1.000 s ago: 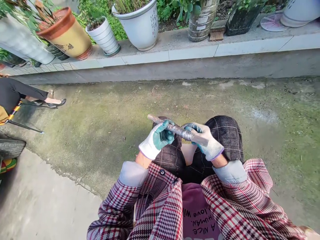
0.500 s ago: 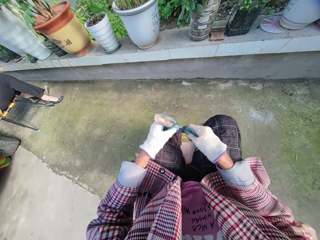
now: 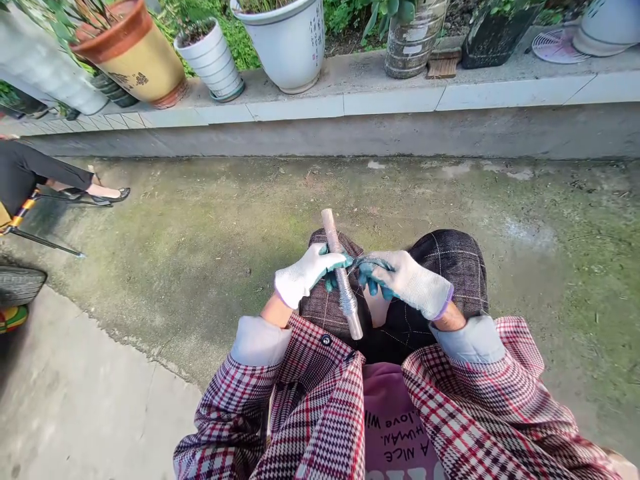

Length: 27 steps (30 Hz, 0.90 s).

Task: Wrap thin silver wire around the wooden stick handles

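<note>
I sit with both gloved hands over my knees in plaid trousers. My left hand [image 3: 307,275], in a white glove with a teal palm, grips a short stick wound with fine silvery wire [image 3: 343,283]; the stick points away from me, nearly upright in view. My right hand [image 3: 405,280], in the same kind of glove, is closed just right of the stick, its fingertips pinched on a strand of the wire next to the winding.
A concrete kerb [image 3: 350,107] runs across the far side with several plant pots, among them a large white pot [image 3: 285,40] and a yellow pot [image 3: 133,57]. Another person's leg and shoe [image 3: 107,195] show at left, beside a tyre [image 3: 20,287]. Mossy concrete ground lies ahead.
The wound stick lay crosswise between both hands a second ago; it has turned and now points away from me, held by my left hand. My right hand has shifted to its right side.
</note>
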Motion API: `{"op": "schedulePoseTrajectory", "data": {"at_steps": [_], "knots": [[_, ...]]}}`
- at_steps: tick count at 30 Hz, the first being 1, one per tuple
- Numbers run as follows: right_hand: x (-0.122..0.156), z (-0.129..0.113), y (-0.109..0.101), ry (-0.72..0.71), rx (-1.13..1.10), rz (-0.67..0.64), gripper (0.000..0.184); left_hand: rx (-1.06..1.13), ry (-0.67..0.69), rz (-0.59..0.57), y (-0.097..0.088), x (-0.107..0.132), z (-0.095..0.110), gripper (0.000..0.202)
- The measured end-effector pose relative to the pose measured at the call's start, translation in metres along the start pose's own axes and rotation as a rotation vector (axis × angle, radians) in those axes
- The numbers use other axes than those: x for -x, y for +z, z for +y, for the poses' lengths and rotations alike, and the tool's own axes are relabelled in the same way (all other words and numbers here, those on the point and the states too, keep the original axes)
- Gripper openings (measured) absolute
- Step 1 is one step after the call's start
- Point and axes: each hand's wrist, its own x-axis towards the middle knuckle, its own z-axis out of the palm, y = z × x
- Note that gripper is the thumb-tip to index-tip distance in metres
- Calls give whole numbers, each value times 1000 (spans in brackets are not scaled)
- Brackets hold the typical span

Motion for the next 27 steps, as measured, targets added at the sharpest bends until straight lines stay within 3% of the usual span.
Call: {"op": "schedulePoseTrajectory", "data": {"at_steps": [3,6,10,13,16,19,21,27], "knots": [[2,3,10,-37,195,37,31,-161,-124,-40,-2,-3,7,19],[7,4,14,-7,273,-11,39,-122,-89,-21,-7,-1,15,12],[14,-4,9,-77,32,18,33,-18,-19,-67,-10,5,22,5],[18,-13,9,-79,-130,46,39,-37,18,-48,-6,7,24,6],[19,-17,14,-32,-242,8,47,53,34,-30,0,9,22,14],[19,-20,18,0,-353,11,52,161,31,-107,3,11,21,29],[20,-23,17,31,-388,27,54,168,62,-120,5,14,23,37],[21,-27,13,15,-288,25,52,83,138,19,10,25,32,40]]}}
